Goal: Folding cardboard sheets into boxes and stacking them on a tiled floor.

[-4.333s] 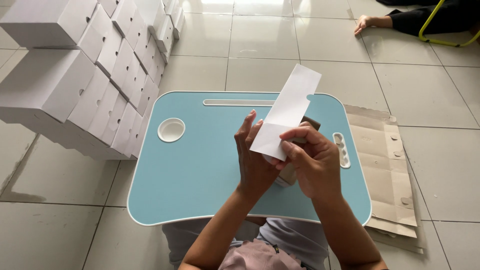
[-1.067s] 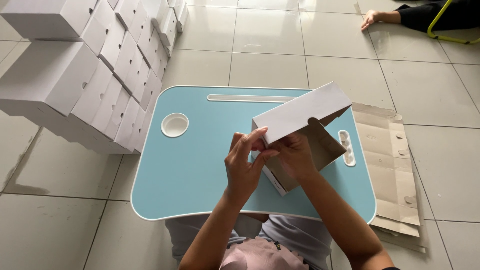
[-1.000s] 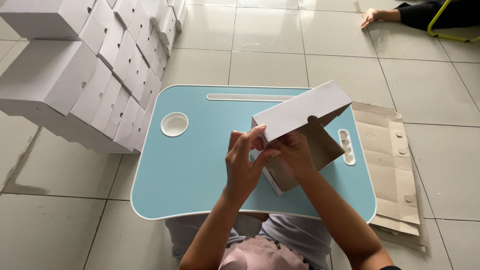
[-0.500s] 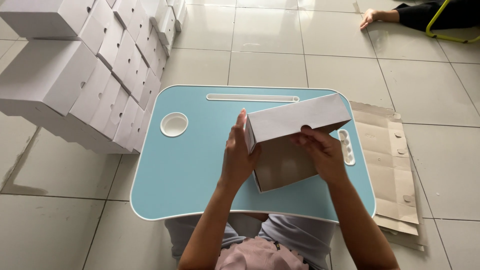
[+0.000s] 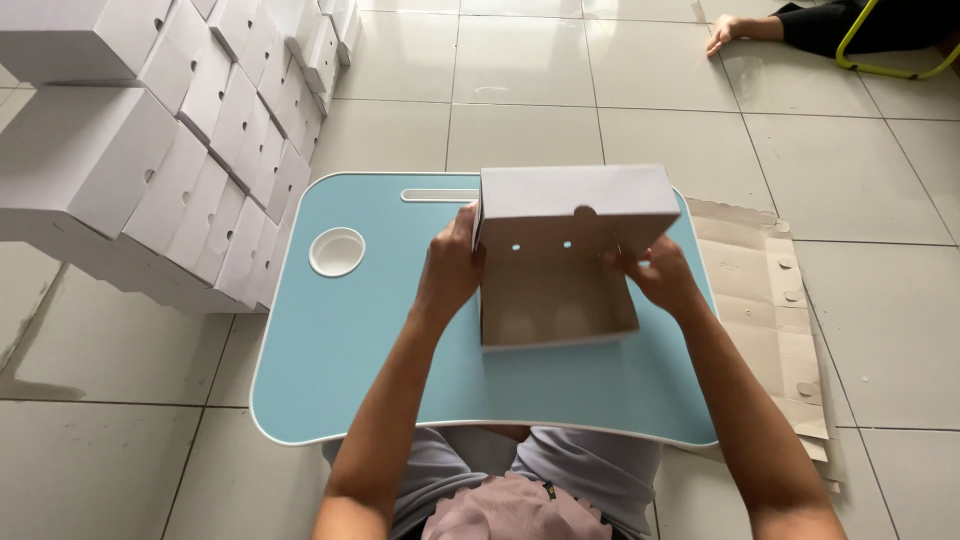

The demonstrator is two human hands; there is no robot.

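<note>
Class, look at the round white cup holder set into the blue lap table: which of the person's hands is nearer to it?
Left. The left hand grips the left wall of the white cardboard box, just right of the cup holder. The right hand holds the box's far side, farther off.

A cardboard box (image 5: 560, 262) stands on the lap table (image 5: 350, 370), toward its far right part, with the lid raised at the far side. The left hand (image 5: 450, 268) is on the box's left wall, the right hand (image 5: 655, 275) on its right wall. A round cup recess (image 5: 336, 251) lies in the table left of the box; a slot (image 5: 438, 194) runs along the far edge. Stacked closed boxes (image 5: 170, 150) fill the floor to the left. Flat cardboard blanks (image 5: 770, 320) lie on the floor just right of the table. Another person's hand (image 5: 722, 33) rests on the floor far right.
</note>
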